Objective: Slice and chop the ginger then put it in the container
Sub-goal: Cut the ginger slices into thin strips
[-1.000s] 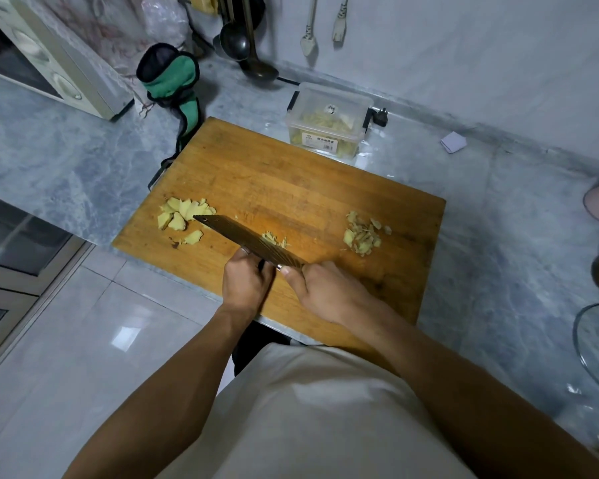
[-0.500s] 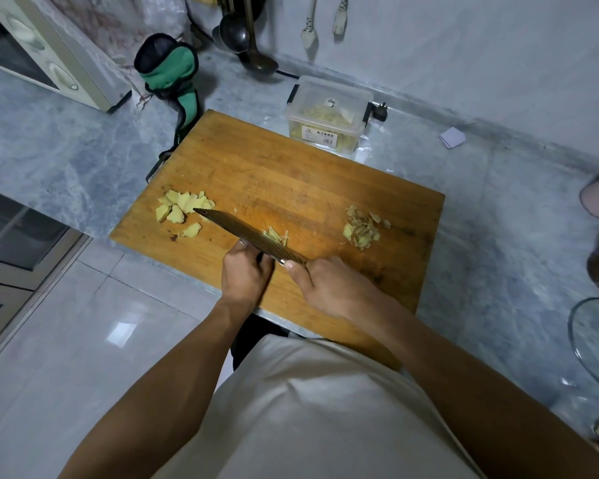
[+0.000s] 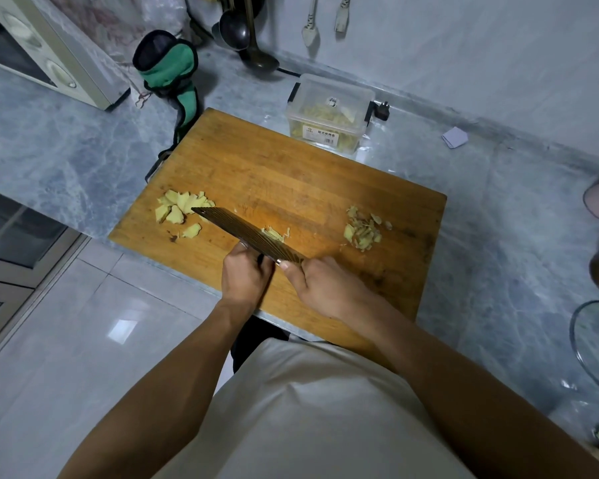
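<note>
the right hand [image 3: 329,288] gripped the knife [image 3: 249,236] aslant on the board [image 3: 291,174], the left hand [image 3: 244,276] curled beside the blade, holding the small ginger pile [image 3: 274,234] just beyond it.

Right hand [image 3: 329,288] grips the knife [image 3: 253,236] at the handle end, thumb along the blade's near face. Left hand [image 3: 244,276] is curled against that same face, on the side away from the right hand. Just beyond both hands, ginger strips [image 3: 275,234] lie against the blade on the cutting board [image 3: 291,167]. Off the blade tip, left of the left hand, sits a pile of ginger slices [image 3: 180,210]; beyond the right hand, a heap of chopped ginger [image 3: 362,229]. Far beyond both hands, the container [image 3: 329,112] stands on the counter [image 3: 498,219].
</note>
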`<state>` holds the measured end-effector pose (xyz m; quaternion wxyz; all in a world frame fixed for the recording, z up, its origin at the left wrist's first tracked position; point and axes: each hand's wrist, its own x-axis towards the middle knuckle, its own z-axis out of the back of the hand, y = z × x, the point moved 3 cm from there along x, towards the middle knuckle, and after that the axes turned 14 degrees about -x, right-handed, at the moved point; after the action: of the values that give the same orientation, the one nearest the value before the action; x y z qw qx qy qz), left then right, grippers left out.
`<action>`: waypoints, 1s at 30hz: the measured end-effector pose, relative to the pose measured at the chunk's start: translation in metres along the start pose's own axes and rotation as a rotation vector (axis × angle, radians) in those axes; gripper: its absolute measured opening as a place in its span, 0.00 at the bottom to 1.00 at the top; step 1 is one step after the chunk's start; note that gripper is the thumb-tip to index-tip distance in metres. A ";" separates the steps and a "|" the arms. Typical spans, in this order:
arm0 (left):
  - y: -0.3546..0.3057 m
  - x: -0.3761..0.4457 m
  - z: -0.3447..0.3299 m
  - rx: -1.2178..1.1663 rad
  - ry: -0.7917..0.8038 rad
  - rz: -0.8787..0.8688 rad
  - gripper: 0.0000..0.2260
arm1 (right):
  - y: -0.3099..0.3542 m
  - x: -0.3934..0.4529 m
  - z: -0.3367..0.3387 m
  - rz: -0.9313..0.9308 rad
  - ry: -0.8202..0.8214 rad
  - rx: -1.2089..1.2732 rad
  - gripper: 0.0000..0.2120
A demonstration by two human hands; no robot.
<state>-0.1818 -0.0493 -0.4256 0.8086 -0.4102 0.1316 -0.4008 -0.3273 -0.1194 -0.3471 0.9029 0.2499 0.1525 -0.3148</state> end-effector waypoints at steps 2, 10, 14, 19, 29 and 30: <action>0.000 0.000 0.000 -0.002 0.005 0.001 0.10 | 0.001 -0.001 -0.001 0.000 -0.001 -0.008 0.32; 0.002 0.000 0.000 0.037 0.015 -0.001 0.07 | -0.006 -0.008 0.005 0.041 -0.017 -0.004 0.31; -0.003 -0.001 0.001 0.026 -0.016 -0.041 0.06 | -0.007 -0.004 0.003 0.037 0.000 -0.004 0.30; -0.007 -0.002 0.003 0.033 -0.026 -0.069 0.05 | -0.010 0.000 -0.002 0.036 0.004 0.018 0.29; -0.002 -0.001 0.000 0.033 0.005 0.002 0.07 | -0.008 0.001 -0.005 0.021 -0.010 -0.012 0.30; -0.002 -0.001 0.001 0.029 0.008 0.016 0.06 | -0.008 0.002 -0.005 0.018 -0.010 -0.006 0.30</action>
<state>-0.1832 -0.0489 -0.4237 0.8172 -0.3958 0.1322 -0.3977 -0.3320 -0.1228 -0.3551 0.9073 0.2469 0.1468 -0.3072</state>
